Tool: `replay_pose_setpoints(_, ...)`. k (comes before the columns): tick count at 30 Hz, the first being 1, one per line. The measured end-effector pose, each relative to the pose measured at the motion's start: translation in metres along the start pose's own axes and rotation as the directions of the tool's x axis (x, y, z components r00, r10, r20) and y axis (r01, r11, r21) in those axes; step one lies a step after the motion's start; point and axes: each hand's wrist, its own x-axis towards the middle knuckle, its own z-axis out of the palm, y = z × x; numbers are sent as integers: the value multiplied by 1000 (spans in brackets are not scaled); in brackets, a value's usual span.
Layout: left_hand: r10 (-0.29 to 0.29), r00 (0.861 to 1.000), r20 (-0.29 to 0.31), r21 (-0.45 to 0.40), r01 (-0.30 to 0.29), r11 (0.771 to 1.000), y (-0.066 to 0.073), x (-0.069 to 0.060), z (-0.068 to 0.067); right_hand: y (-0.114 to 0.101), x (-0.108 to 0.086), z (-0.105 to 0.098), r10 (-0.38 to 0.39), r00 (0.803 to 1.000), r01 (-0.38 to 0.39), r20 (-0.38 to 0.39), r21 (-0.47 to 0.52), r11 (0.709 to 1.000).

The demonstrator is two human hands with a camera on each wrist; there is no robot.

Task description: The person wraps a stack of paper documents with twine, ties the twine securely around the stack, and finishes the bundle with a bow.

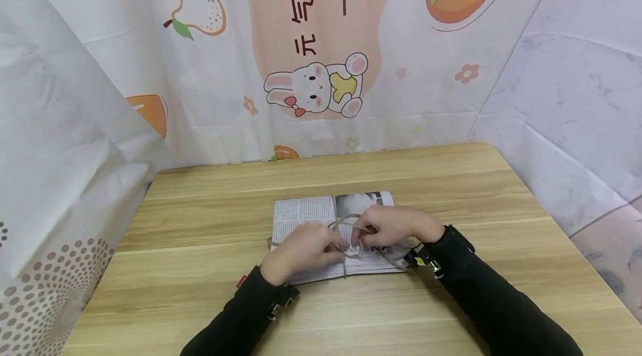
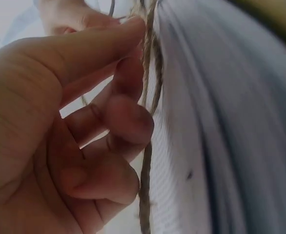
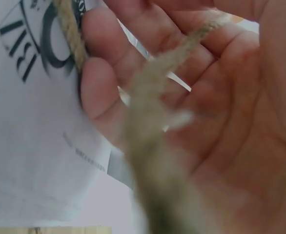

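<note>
Twine (image 1: 335, 205) crosses the top of the newspaper stack (image 1: 303, 214), which lies flat on the wooden table (image 1: 200, 222). One strand spans the stack from its far edge to its near edge; more twine shows at its left edge, and a loose length runs past its near right corner. A raised loop stands over the middle of the stack, between the hands.

The left hand (image 1: 306, 247) rests over the near left part of the stack, fingers curled in, thumb and forefinger pinching twine close to the middle. The right hand (image 1: 391, 225) is over the right half of the stack, its fingers bent and pinching twine too, with a length of it passing across the palm. Exactly which strand each pinch holds, I cannot tell.

The step in hand looks like working the loop and ends into a knot over the stack. To do it well, the left fingertips should pin the crossing down against the top sheet while the right hand draws its end through smoothly. Pull low and level across the stack; lifting would slacken the wrap. Too hard a tug could crease the edges of the stack.
</note>
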Motion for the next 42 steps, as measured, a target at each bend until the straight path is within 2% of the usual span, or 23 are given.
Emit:
replay_pose_setpoints(5, 0, 1000, 29, 20, 0, 1000, 5, 2, 8, -1, -1, -2, 15, 1000, -15, -3, 23, 1000)
replay_pose_setpoints(8, -11, 1000, 20, 47, 10, 999, 8, 3, 11, -1, -1, -2, 19, 1000, -19, -5, 28, 999)
replay_pose_setpoints(13, 57, 998, -36, 151, -51, 987, 15, 7, 18, -1, -2, -3, 15, 1000, -15, -13, 20, 1000)
replay_pose_setpoints(16, 91, 995, -51, 206, -79, 975, 19, 8, 21, -1, -4, -5, 55, 998, -54, -20, 48, 997)
replay_pose_setpoints(19, 107, 992, -60, 214, -92, 973, 20, 9, 22, -1, -7, -7, 120, 992, -116, -35, 114, 987)
replay_pose_setpoints(21, 117, 991, -68, 197, -102, 975, 21, 9, 22, -1, -8, -9, 136, 989, -128, -52, 135, 983)
replay_pose_setpoints(23, 132, 988, -77, 182, -116, 976, 21, 9, 22, 1, -9, -10, 104, 991, -96, -78, 104, 990)
replay_pose_setpoints(27, 161, 983, -93, 165, -144, 976, 22, 9, 21, 6, -7, -10, 36, 985, -47, -171, -59, 997)
replay_pose_setpoints(29, 174, 980, -96, 161, -157, 974, 23, 10, 20, 8, -6, -9, 49, 973, -76, -224, -110, 991)
replay_pose_setpoints(34, 181, 977, -111, 114, -168, 979, 25, 10, 20, 9, -5, -7, 144, 942, -197, -303, -153, 968)
replay_pose_setpoints(42, 208, 970, -129, 64, -201, 977, 26, 11, 21, 12, -5, -7, 183, 902, -293, -391, -241, 925)
